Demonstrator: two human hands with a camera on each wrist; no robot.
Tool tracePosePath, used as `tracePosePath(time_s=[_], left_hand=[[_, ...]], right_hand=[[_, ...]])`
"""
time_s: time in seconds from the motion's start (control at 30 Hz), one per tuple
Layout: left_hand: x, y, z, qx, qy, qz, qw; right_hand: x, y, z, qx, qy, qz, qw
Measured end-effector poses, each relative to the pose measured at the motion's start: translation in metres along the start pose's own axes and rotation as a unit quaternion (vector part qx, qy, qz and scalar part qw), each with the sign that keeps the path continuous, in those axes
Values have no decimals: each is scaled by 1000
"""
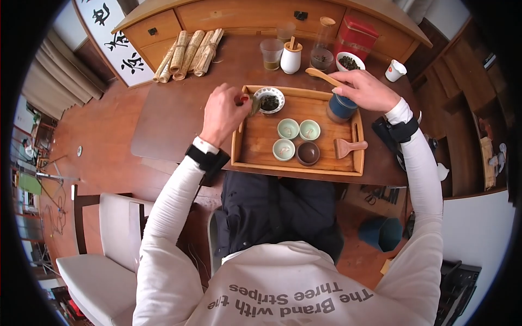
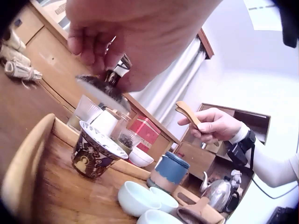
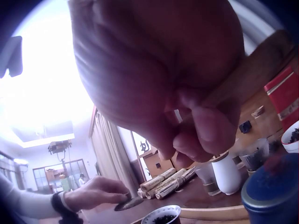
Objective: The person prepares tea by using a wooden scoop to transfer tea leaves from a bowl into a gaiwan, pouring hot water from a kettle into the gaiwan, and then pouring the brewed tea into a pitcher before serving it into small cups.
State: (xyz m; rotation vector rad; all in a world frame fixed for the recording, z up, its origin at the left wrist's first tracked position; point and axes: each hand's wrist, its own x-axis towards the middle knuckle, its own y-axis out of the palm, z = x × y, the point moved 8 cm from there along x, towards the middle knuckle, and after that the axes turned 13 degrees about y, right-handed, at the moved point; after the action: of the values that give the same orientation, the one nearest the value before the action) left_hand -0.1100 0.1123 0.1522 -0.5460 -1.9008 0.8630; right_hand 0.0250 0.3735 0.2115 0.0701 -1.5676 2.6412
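Observation:
My left hand (image 1: 223,115) pinches the knob of a dark patterned lid (image 2: 103,90), which hangs tilted beside and above a patterned bowl (image 2: 95,151). Dark leaves (image 1: 269,102) lie in that bowl, at the tray's back left. In my right hand (image 1: 370,91) is a light wooden scoop (image 1: 324,77), gripped between thumb and fingers above the blue canister (image 1: 342,107). The left wrist view also shows the scoop (image 2: 188,115) clear of the canister.
Three pale green cups (image 1: 288,129), a brown cup (image 1: 308,153) and a pinkish brush-like tool (image 1: 349,146) are on the wooden tray (image 1: 255,167). Behind stand a white tool jar (image 1: 291,58), glasses, a leaf-filled white bowl (image 1: 356,56) and a red box (image 1: 356,36). Bamboo rolls (image 1: 190,53) lie back left.

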Motion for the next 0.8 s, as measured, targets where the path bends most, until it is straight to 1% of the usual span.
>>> tracePosePath(time_s=[0.03, 0.07, 0.1, 0.13, 0.17, 0.23, 0.27, 0.3, 0.37, 0.4, 0.47, 0.5, 0.57, 0.6, 0.67, 0.7, 0.77, 0.8], left_hand=[[-8, 1, 0, 1, -1, 1, 1000], [-15, 8, -2, 13, 12, 38, 999], [-23, 15, -4, 24, 25, 76, 996], [-27, 21, -5, 34, 26, 91, 995], [-29, 25, -5, 34, 25, 91, 995], [-33, 38, -6, 40, 16, 134, 990], [-33, 45, -2, 47, 5, 154, 987], [-32, 45, -3, 46, 6, 154, 987], [-26, 41, -7, 59, 9, 144, 988], [-21, 39, -9, 59, 9, 143, 988], [-7, 33, -15, 72, 7, 107, 992], [-3, 37, -15, 72, 7, 107, 992], [7, 55, -15, 61, -4, 161, 985], [9, 63, -13, 65, -13, 180, 981], [15, 74, -11, 61, -26, 186, 980], [18, 78, -10, 56, -39, 193, 979], [21, 84, -11, 58, -39, 203, 977], [20, 88, -9, 48, -42, 197, 978]], right_hand=[[0, 1, 2, -33, -24, -8, 999], [1, 2, 2, -32, -26, -7, 999], [4, 6, 3, 14, 84, 56, 995], [2, 17, 0, 59, 194, 119, 972], [5, 22, 6, 59, 193, 120, 972], [10, 26, 25, 65, 116, 95, 986], [12, 26, 37, -24, 47, 68, 996], [15, 30, 33, -25, 47, 69, 996], [23, 39, 30, -129, -15, 28, 991], [26, 39, 31, -130, -15, 28, 991], [31, 44, 31, -82, -1, 56, 995], [34, 47, 31, -82, -1, 57, 995], [40, 51, 35, -127, -19, 23, 991], [42, 50, 38, -128, -19, 23, 991], [47, 51, 38, -133, 8, 54, 990], [50, 51, 39, -134, 10, 52, 990], [54, 52, 42, -223, 1, 19, 975], [55, 53, 43, -234, -18, 2, 972]])
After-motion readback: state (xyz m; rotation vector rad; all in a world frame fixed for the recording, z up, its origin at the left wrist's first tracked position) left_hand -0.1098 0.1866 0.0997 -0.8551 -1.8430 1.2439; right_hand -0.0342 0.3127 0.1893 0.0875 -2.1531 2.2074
